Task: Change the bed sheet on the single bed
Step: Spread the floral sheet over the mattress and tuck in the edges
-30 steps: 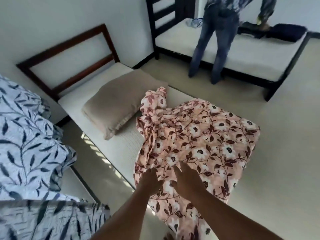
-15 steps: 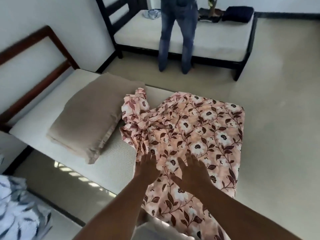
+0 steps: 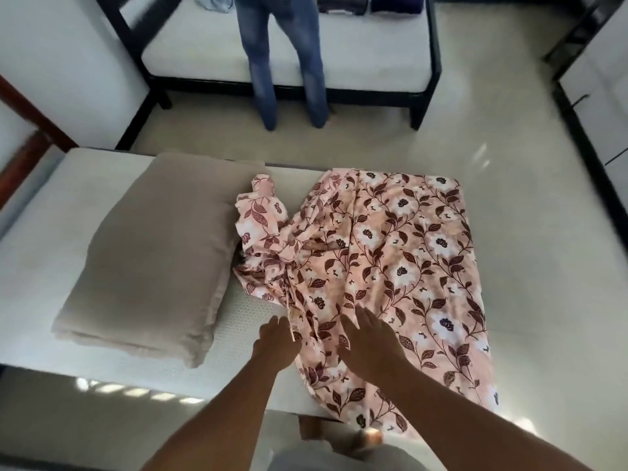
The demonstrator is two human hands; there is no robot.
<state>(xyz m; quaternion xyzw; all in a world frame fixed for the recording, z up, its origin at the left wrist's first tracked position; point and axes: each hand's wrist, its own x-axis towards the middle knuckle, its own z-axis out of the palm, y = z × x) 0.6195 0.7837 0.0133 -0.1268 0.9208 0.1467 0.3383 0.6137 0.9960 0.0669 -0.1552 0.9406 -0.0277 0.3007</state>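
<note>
Both hands — left hand (image 3: pixel 276 345); right hand (image 3: pixel 368 341) — on floral sheet (image 3: pixel 401 266)

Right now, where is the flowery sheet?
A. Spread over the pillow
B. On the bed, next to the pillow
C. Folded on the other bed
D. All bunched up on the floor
B: the sheet lies crumpled on the bare mattress, to the right of the pillow, with both hands, left and right, at its near edge.

A person in jeans (image 3: pixel 282 59) stands at a second bed (image 3: pixel 373 56).
</note>
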